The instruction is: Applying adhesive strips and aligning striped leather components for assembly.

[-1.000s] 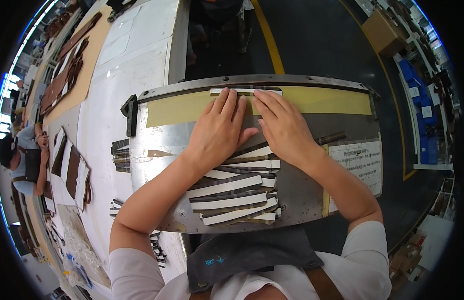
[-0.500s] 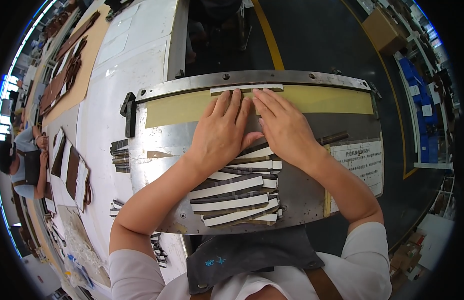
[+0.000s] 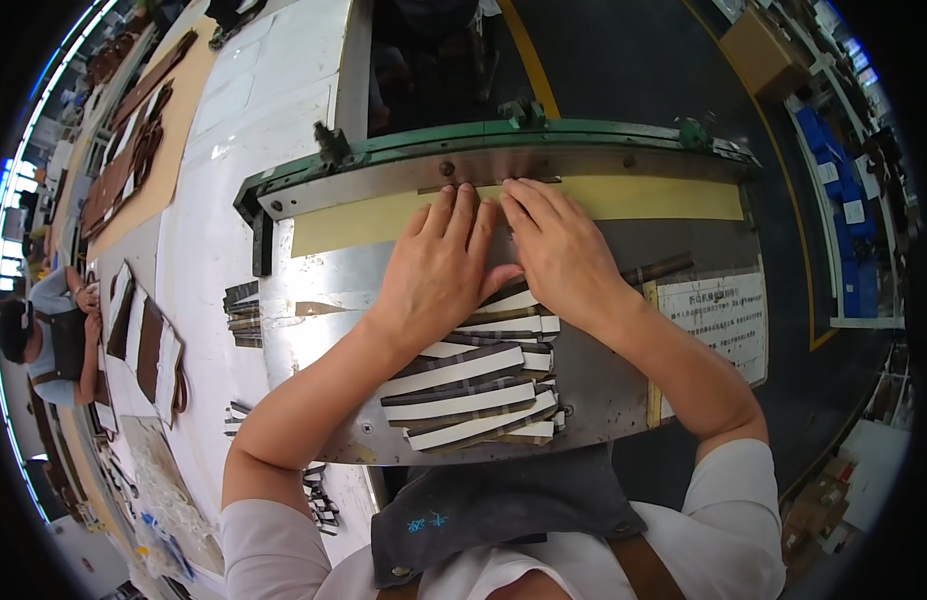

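Note:
My left hand and my right hand lie palm down side by side, fingers stretched forward and holding nothing. Their fingertips reach the far edge of the yellow band on a metal folding machine. Just beyond them, a hinged green-and-steel bar stands over the strip that was under my fingers. Only a thin dark edge of this strip shows; the bar hides the rest. A loose pile of dark strips with white facing lies on the metal plate between my forearms.
To the left is a white table with more small strips beside the machine. A printed sheet is fixed at the plate's right. Another person works at the far left. Blue bins line a shelf at right.
The green-and-steel bar has swung up and over toward me at the far edge, covering the white top of the strip. Both hands have stayed almost in place.

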Motion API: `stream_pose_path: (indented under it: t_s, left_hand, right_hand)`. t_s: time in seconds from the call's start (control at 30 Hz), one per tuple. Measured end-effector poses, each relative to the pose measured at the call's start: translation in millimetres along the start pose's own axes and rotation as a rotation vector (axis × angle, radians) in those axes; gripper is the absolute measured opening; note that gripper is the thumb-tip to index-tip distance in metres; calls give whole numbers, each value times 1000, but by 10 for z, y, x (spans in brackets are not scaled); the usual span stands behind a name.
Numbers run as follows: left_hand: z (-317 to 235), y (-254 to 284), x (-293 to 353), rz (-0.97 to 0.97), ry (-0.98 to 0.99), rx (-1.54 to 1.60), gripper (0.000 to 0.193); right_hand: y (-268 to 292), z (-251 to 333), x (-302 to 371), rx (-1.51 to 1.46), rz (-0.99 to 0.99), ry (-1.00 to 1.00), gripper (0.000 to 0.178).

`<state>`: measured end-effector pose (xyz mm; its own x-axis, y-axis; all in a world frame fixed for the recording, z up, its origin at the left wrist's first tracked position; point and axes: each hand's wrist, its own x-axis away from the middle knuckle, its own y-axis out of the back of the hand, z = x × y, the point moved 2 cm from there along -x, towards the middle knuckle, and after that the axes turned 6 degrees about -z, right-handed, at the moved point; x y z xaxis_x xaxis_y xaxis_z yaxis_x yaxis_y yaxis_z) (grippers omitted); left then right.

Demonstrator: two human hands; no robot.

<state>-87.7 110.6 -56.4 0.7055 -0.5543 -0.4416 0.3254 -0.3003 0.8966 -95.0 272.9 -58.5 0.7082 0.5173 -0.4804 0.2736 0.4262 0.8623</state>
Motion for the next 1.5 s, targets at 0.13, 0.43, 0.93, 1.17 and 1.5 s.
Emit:
stream_pose_path:
  t_s: [0.13,0.43,0.93,1.17,1.5]
  left_hand:
    - [6,8,8,-23,3,21,58]
    - [102,332,34,84,68,434,33]
    - [-43,418,88,396,126,611,21]
    - [70,601,-8,476,281,840,11]
    - [719,776,0,-40,696,1602,4]
  right_hand:
    - [-13,-13,3,-66,-26,-31,45]
    - [642,-127,224,-41,190,-91,35]
    - [471,486,495,-431,102,-156,38]
    - [472,443,458,-493,136,-254,42]
    - [442,437,451,-499,123,-247,33]
